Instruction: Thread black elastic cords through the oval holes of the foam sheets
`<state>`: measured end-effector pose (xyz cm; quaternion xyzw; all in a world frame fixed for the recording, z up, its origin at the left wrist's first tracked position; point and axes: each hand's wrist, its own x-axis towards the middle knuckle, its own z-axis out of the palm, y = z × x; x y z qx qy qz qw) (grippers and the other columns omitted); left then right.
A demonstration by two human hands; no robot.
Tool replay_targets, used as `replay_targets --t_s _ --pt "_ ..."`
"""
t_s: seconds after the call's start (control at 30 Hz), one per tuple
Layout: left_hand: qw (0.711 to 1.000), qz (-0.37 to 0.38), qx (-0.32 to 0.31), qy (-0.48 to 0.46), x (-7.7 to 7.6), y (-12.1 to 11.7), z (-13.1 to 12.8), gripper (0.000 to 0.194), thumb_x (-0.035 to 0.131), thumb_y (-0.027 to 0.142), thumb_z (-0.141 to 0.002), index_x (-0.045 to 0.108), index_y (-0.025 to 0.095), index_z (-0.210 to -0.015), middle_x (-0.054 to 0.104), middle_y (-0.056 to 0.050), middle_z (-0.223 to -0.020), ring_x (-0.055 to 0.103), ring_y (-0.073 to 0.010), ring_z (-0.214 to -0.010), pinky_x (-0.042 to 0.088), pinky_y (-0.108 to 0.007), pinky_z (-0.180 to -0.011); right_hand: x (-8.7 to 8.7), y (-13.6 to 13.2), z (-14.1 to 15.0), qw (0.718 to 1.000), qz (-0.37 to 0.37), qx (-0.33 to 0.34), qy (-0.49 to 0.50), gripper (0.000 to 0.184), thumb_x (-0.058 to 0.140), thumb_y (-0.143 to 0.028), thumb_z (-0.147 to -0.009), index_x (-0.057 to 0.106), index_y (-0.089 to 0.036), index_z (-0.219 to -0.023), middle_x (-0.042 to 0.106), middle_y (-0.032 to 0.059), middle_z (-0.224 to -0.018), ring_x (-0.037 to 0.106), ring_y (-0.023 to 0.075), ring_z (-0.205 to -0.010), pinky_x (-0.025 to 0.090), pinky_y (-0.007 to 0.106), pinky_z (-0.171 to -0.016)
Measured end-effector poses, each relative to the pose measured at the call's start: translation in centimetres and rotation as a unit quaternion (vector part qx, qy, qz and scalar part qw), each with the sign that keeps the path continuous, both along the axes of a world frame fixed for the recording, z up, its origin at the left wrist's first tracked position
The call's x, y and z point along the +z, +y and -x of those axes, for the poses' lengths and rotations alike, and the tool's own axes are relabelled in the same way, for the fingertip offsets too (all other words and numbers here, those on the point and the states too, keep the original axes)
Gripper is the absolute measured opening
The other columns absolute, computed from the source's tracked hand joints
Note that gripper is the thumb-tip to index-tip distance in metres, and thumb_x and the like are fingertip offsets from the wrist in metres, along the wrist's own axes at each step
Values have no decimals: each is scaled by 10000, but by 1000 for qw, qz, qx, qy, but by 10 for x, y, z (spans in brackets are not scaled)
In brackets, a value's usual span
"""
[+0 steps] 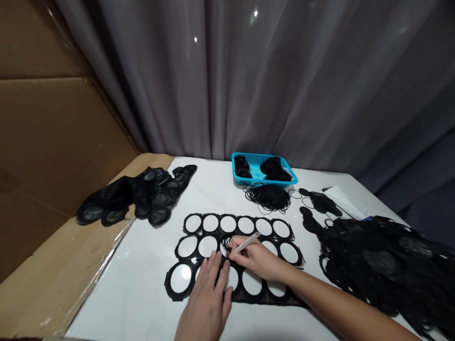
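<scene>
A black mesh sheet (231,255) cut into rows of round rings lies flat on the white table (117,289). My left hand (208,293) rests flat on its lower rows, holding nothing. My right hand (256,258) is shut on a slim white pen-like tool (246,242), and its tip is at a ring in the middle row. A thin black elastic loop (225,245) sits by that tip. The hand hides part of the middle and lower rings.
A blue plastic basket (263,169) holds black elastic loops, with a loose heap of loops (268,196) in front of it. Large heaps of black mesh pieces lie at right (384,265) and left (142,196). Paper (344,202), a grey curtain (213,71) and cardboard (53,142) border the table.
</scene>
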<state>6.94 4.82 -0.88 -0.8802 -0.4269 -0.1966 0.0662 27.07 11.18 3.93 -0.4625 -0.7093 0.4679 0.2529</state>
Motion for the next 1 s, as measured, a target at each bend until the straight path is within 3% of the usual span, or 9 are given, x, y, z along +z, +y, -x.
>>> replay_targets --t_s 0.1,0.23,0.4,0.47,0.63,0.7,0.83,0.93,1.0 --pt "1000 0 2 -4 0 -1 -1 485 483 251 -971 466 148 -1445 460 -144 -1513 477 -296 -1367 516 -455 -1030 0 -1 0 1000 -27 4 -16 226 557 -189 -923 422 -205 -742 479 -38 -756 445 130 -725 346 262 -686" --pt "1000 7 6 -14 0 -1 -1 480 483 230 -962 474 162 -1437 462 -141 -1512 480 -298 -1365 515 -446 -1029 -7 -10 3 991 -122 29 -44 203 522 -163 -954 436 -206 -775 506 -9 -819 475 148 -781 370 270 -704" --pt "1000 4 4 -22 2 -1 -2 436 487 201 -941 530 169 -1374 446 -167 -1515 484 -312 -1360 501 -455 -1038 -9 -4 1 952 -255 106 -131 135 491 -68 -913 490 -198 -875 577 58 -942 477 205 -887 406 310 -764" --pt "1000 -6 4 -18 4 -1 -3 437 488 193 -934 534 167 -1367 451 -177 -1506 496 -312 -1349 508 -454 -1029 -2 16 -10 938 -296 52 -173 144 470 -60 -908 500 -195 -869 582 73 -934 474 222 -884 406 327 -768" --pt "1000 -5 -2 -16 3 1 -3 437 491 189 -920 544 168 -1353 487 -179 -1471 512 -313 -1336 521 -462 -1014 22 66 -50 880 -363 -164 -258 201 385 -102 -946 460 -211 -795 564 83 -852 460 244 -825 376 349 -718" --pt "1000 2 -4 -25 1 2 -2 443 496 198 -920 536 179 -1361 490 -170 -1471 514 -315 -1332 524 -469 -1010 27 69 -59 889 -339 -176 -252 191 406 -142 -946 436 -220 -774 557 63 -811 473 233 -794 369 337 -689" --pt "997 32 -4 -67 4 5 -1 414 512 214 -930 543 217 -1343 510 -142 -1459 537 -330 -1306 503 -515 -1027 23 55 -64 961 -163 -149 -167 201 501 -230 -913 427 -222 -726 537 -6 -691 514 173 -664 378 290 -622" --pt "984 121 -10 -131 20 17 -9 418 529 266 -948 502 241 -1364 523 -126 -1442 527 -332 -1311 491 -524 -1036 19 43 -60 987 -22 -140 -71 192 553 -273 -879 462 -211 -721 540 -31 -655 541 139 -576 399 262 -559" --pt "959 211 -23 -190 35 31 -20 495 559 299 -945 422 260 -1420 508 -118 -1450 524 -304 -1312 497 -482 -1035 22 34 -55 990 48 -130 10 212 598 -326 -860 480 -202 -735 591 -21 -701 555 124 -552 421 250 -528"
